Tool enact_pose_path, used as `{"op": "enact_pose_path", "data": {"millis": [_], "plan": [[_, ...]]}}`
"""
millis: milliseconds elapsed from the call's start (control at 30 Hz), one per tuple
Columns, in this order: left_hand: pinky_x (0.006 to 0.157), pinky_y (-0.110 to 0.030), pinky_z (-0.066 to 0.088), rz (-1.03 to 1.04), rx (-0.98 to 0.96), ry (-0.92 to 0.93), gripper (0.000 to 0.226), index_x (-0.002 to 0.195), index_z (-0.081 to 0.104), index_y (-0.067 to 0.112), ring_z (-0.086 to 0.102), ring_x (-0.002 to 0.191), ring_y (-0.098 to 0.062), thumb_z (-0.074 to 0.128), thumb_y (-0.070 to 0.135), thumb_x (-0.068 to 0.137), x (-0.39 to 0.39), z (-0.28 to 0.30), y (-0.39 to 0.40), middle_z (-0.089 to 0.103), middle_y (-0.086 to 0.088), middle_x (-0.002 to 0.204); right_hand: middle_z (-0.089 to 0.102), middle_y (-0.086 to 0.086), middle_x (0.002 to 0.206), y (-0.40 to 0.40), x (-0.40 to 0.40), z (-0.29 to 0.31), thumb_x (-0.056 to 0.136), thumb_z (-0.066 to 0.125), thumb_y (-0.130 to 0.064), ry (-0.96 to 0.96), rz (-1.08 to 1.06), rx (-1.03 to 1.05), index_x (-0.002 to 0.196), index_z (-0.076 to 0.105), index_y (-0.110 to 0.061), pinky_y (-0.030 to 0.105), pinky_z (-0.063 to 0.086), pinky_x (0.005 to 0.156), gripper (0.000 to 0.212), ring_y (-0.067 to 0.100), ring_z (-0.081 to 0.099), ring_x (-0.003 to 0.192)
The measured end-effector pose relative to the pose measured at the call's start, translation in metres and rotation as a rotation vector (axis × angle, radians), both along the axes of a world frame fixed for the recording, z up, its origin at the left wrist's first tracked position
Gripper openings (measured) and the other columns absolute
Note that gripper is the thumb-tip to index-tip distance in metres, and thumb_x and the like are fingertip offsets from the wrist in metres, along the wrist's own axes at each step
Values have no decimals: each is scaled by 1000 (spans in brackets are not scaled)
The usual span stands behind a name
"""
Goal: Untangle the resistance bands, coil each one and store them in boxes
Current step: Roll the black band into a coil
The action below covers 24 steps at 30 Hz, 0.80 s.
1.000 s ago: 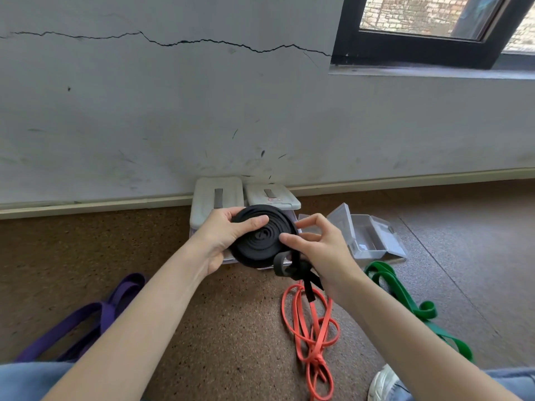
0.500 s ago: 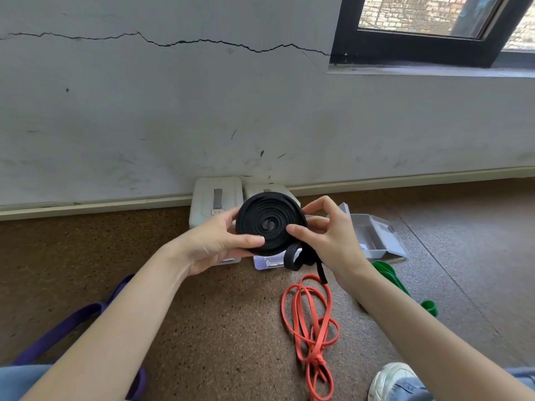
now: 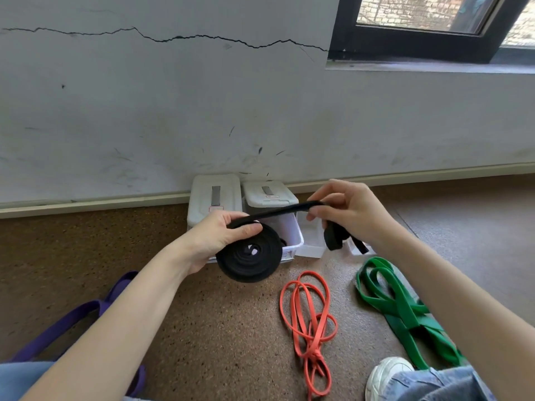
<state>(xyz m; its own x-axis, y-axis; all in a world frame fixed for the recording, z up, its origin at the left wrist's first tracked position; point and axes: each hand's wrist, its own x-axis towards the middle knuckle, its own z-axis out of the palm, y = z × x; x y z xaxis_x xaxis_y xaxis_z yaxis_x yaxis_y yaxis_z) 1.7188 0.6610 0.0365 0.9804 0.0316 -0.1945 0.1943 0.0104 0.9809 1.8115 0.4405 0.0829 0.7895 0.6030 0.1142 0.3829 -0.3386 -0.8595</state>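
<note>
A black resistance band (image 3: 249, 257) is wound into a flat coil that my left hand (image 3: 215, 240) grips at its upper edge, thumb over the top. A free length of the same band stretches right to my right hand (image 3: 346, 211), which holds it with curled fingers; a short loop and tail hang below that hand. Behind the coil stand white plastic boxes (image 3: 215, 195) against the wall, one of them open (image 3: 292, 237). An orange band (image 3: 308, 319), a green band (image 3: 396, 308) and a purple band (image 3: 72, 319) lie loose on the floor.
The speckled brown floor meets a cracked white wall with a skirting strip just behind the boxes. A clear open lid or tray (image 3: 311, 241) lies right of the open box. My white shoe (image 3: 388, 377) and jeans sit at the bottom right.
My hands have moved apart: the coil has dropped lower and left in my left hand, and my right hand has pulled a length of band out to the right.
</note>
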Motion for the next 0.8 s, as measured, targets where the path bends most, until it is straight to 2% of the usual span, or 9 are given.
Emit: {"op": "enact_pose_path", "data": {"millis": [67, 133, 200, 333, 433, 533, 633, 700, 800], "plan": [[58, -17, 52, -2, -24, 3, 17, 77, 76, 18, 70, 72, -11, 70, 29, 66, -1, 3, 4, 74, -1, 78, 73, -1, 75, 1, -1, 1, 82, 67, -6, -36, -20, 8, 84, 63, -15, 32, 52, 69, 10, 5, 61, 58], [58, -20, 53, 40, -69, -2, 19, 77, 77, 19, 70, 75, -13, 71, 31, 64, -2, 6, 11, 74, -4, 81, 73, -1, 75, 0, -5, -2, 82, 67, -7, -45, -23, -7, 82, 62, -17, 39, 52, 68, 11, 11, 60, 60], [58, -22, 55, 87, -129, 14, 17, 74, 77, 17, 71, 74, -15, 70, 29, 64, -3, 8, 15, 74, -5, 80, 73, 1, 75, -1, -10, -7, 82, 68, -7, -48, -15, -9, 82, 61, -17, 41, 51, 64, 12, 16, 59, 61], [57, -24, 57, 205, -341, 47, 17, 74, 71, 8, 70, 67, -17, 67, 23, 67, 0, 11, 4, 73, -8, 73, 71, -6, 77, 9, -29, -22, 82, 67, -6, -63, -7, -44, 79, 54, -23, 20, 54, 68, 22, 2, 66, 67], [54, -25, 57, 348, -446, 61, 14, 80, 65, 5, 70, 61, -17, 65, 18, 77, 7, 14, -7, 72, -8, 68, 71, 1, 81, 21, -45, -36, 84, 64, -3, -43, -40, 49, 80, 50, -18, 23, 56, 73, 21, 7, 68, 72], [56, -28, 57, 487, -507, 49, 11, 83, 63, 5, 68, 64, -19, 63, 16, 84, 12, 13, -15, 71, -7, 65, 71, 3, 87, 32, -52, -41, 88, 58, -4, -3, -41, 151, 85, 50, -21, 19, 54, 75, 19, 8, 68, 79], [58, -30, 57, 600, -500, 27, 10, 84, 62, 6, 64, 71, -20, 64, 15, 84, 14, 12, -19, 69, -10, 74, 71, 3, 91, 39, -56, -46, 91, 54, -4, 52, -51, 228, 92, 53, -21, 20, 55, 73, 17, 9, 68, 81], [58, -29, 57, 638, -468, 8, 9, 84, 61, 7, 64, 72, -20, 65, 16, 83, 15, 12, -18, 66, -10, 80, 70, 0, 92, 42, -57, -48, 90, 55, -3, 2, -87, 211, 97, 56, -19, 19, 54, 76, 18, 7, 67, 84], [52, -23, 56, 634, -408, -19, 7, 82, 64, 9, 65, 67, -17, 67, 15, 82, 14, 12, -16, 69, -6, 73, 67, -7, 85, 40, -47, -43, 88, 56, 1, -107, -212, 191, 93, 59, -17, 12, 50, 73, 19, 5, 65, 82]]}}
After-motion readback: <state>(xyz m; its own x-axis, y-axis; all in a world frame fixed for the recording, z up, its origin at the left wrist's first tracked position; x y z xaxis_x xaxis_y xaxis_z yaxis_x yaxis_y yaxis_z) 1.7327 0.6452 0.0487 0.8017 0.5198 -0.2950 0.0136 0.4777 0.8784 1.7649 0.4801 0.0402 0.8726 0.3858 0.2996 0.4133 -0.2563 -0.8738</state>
